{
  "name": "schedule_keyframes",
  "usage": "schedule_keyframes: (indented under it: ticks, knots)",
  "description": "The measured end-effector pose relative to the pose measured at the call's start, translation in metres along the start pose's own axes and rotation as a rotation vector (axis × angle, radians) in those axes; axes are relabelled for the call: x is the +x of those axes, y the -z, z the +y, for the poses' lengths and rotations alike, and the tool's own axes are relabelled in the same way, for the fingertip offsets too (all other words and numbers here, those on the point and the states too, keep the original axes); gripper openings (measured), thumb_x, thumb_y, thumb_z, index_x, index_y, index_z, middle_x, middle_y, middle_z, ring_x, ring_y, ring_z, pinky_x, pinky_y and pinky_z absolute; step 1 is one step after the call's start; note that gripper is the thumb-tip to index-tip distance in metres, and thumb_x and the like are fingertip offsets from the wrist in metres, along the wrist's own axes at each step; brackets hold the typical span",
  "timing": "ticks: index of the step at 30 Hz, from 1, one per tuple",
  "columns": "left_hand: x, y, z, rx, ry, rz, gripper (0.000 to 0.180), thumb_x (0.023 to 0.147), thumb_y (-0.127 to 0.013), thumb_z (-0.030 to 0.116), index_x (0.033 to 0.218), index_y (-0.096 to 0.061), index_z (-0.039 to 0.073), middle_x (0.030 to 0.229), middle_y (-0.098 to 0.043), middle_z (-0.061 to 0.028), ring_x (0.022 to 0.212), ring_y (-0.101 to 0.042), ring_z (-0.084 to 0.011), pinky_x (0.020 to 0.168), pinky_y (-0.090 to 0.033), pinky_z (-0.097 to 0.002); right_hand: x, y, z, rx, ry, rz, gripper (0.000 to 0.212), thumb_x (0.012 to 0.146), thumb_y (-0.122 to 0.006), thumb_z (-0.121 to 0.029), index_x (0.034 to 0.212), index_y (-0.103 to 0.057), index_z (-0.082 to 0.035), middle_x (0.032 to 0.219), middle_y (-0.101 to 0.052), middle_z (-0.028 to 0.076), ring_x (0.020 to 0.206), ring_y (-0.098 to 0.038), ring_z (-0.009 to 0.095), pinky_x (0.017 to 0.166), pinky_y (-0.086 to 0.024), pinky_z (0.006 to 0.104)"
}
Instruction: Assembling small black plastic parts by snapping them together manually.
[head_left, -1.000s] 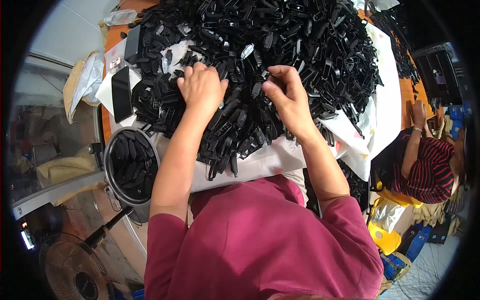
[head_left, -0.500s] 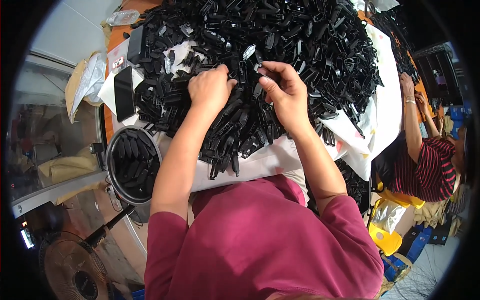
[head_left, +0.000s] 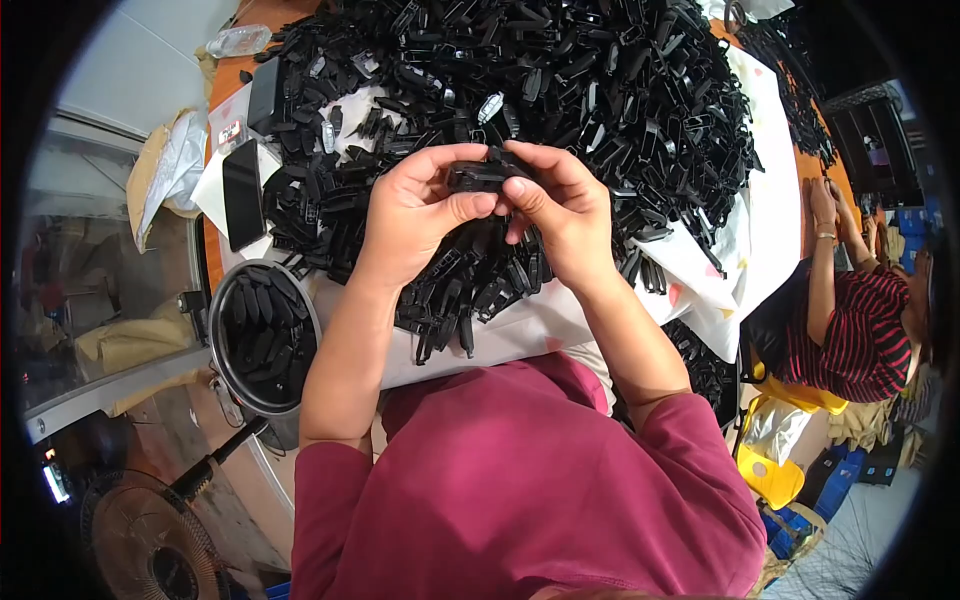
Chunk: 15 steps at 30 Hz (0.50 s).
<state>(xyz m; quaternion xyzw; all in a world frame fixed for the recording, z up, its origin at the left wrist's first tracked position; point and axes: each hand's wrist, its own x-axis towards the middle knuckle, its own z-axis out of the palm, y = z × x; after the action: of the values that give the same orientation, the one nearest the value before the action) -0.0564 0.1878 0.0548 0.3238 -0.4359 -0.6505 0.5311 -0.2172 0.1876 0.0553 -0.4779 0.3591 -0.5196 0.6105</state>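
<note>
Both of my hands meet over the near part of a large heap of black plastic parts [head_left: 640, 110]. Between them they grip a small, elongated black plastic part [head_left: 478, 177]. My left hand [head_left: 425, 205] pinches its left end, thumb below and fingers above. At its right end, the thumb and fingers of my right hand [head_left: 555, 205] close on it, hiding that end. Whether it is one piece or two pressed together, I cannot tell. The loose parts under my hands look similar, some like open frames and some like smooth covers.
A round metal pot [head_left: 220, 345] holding smooth black pieces stands at the table's left front. Behind it lie a dark phone [head_left: 243, 195] and a clear plastic bottle [head_left: 240, 41]. A fan [head_left: 150, 545] is at lower left. Another person in a striped shirt [head_left: 850, 330] works at right.
My left hand has lifted off the heap and come rightward to meet my right hand. Both now hold the black part together. The other person's hands have shifted slightly.
</note>
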Motion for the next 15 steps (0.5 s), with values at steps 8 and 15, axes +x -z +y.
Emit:
schedule_keyframes:
  ticks: [8,15]
  knots:
    - [-0.006,-0.002,0.007,0.403,-0.150,0.041,0.030,0.070,-0.073,0.007,0.097,-0.062,0.000,0.081,-0.061,-0.0033,0.070,-0.058,-0.0093,0.063,-0.048,-0.0214,-0.004,0.007,-0.021,-0.614,0.541,-0.053,0.024,0.081,-0.058,0.000,0.105,-0.059,0.001,0.092,-0.061,0.012,0.081,-0.059,0.015,0.061,-0.049,0.0222]
    - [-0.011,-0.009,0.024,0.798,-0.342,-0.046,0.033,0.073,-0.071,0.014,0.101,-0.061,0.000,0.087,-0.060,-0.0045,0.073,-0.055,-0.0094,0.063,-0.046,-0.0210,-0.007,0.010,-0.028,-0.784,0.671,-0.128,0.028,0.072,-0.064,0.004,0.100,-0.061,0.000,0.094,-0.062,0.014,0.080,-0.060,0.024,0.070,-0.048,0.0289]
